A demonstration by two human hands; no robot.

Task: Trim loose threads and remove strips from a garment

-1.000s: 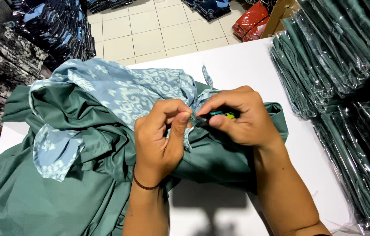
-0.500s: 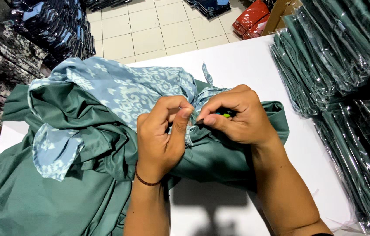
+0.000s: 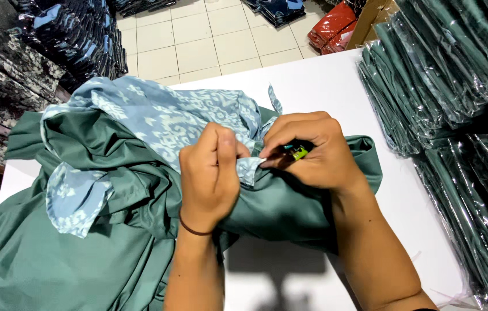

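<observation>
A green garment [image 3: 111,230] with light blue patterned trim [image 3: 169,115] lies bunched on a white table [image 3: 324,86]. My left hand [image 3: 209,173] pinches a small flap of the blue patterned fabric [image 3: 251,168] between thumb and fingers. My right hand [image 3: 319,152] is closed around a small tool with a yellow-green handle [image 3: 299,152], its tip right at the pinched flap. A dark band circles my left wrist.
Stacks of green garments in clear plastic bags [image 3: 457,75] fill the right side of the table. Dark folded clothing piles [image 3: 77,46] stand at the left on a tiled floor [image 3: 215,34]. Red packages [image 3: 333,26] lie at the back right.
Both hands stay together at the blue flap; my left fingers have shifted slightly on the fabric. The garment has barely moved.
</observation>
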